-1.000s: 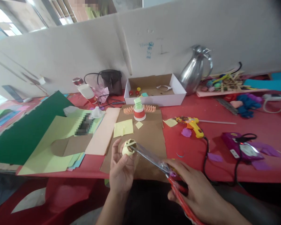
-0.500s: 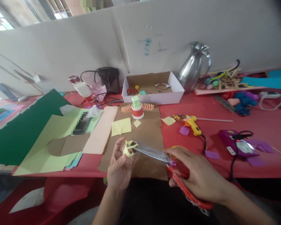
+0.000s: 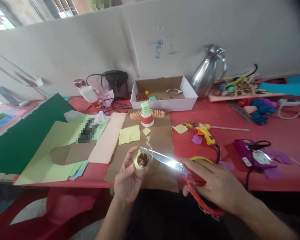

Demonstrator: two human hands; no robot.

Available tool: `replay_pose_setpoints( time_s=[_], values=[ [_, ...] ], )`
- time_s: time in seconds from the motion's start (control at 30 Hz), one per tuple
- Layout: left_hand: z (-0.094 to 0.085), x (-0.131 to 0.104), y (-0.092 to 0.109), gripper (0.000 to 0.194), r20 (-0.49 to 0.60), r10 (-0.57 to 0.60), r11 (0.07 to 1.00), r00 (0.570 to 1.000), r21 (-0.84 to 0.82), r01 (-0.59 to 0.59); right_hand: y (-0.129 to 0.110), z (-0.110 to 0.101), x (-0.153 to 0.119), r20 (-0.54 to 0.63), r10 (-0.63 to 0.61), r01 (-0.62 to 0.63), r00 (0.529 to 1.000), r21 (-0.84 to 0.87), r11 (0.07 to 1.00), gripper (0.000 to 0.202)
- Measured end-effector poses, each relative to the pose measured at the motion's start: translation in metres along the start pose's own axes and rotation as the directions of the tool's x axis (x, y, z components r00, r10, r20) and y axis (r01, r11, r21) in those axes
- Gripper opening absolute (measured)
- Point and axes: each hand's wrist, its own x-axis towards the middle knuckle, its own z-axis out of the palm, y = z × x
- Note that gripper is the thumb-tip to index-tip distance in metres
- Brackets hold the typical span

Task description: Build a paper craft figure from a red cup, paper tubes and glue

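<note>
My left hand (image 3: 130,176) grips a small pale yellow paper-covered roll (image 3: 142,160), its hollow brown end tilted up toward me. A thin curl of yellow paper hangs off its far rim. My right hand (image 3: 215,183) holds large scissors (image 3: 168,161) with red-wrapped handles, the blades pointing left and their tip at the roll's rim. Beyond my hands, on a brown cardboard sheet (image 3: 162,143), stands a red and white cup-like piece (image 3: 147,119) with folded green paper on top and pleated peach strips at its sides. Yellow paper pieces (image 3: 129,134) lie in front of it.
A yellow glue gun (image 3: 202,130) lies at the right with its cord near a purple device (image 3: 255,155). Behind stand a white open box (image 3: 165,106) and a steel jug (image 3: 206,73). Coloured paper sheets (image 3: 42,150) and a dark bag (image 3: 117,85) are to the left.
The roll has turned so its hollow end shows more openly. A thin yellow strip now curls away from its rim, and the scissors have shifted slightly right.
</note>
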Motion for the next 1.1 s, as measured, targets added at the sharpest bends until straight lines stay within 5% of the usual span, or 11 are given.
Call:
replay_pose_setpoints(
  time_s=[0.17,0.3,0.5,0.73,1.1],
  values=[
    [-0.003,-0.002,0.001,0.05,-0.005,-0.047,0.998,0.999,-0.039,0.047,0.0,-0.002,-0.007,0.01,0.16,-0.159,0.987,0.207,0.965,0.041],
    [-0.012,0.0,0.002,0.046,0.022,-0.162,0.984,0.987,-0.073,0.163,0.001,-0.01,-0.005,0.179,0.244,-0.289,0.953,0.302,0.908,0.051],
    [-0.02,0.005,0.001,0.04,0.121,-0.349,0.922,0.929,-0.134,0.363,0.001,-0.009,0.01,0.145,0.084,-0.096,0.986,0.072,0.993,0.064],
    [-0.02,0.006,0.005,0.017,0.14,-0.489,0.846,0.861,-0.161,0.508,0.011,-0.009,0.022,0.094,-0.026,0.024,0.995,0.019,1.0,0.054],
    [-0.021,0.006,0.003,0.014,0.122,-0.463,0.866,0.878,-0.149,0.478,0.016,-0.004,0.014,0.129,-0.041,0.025,0.991,0.122,0.992,0.039]
  ],
)
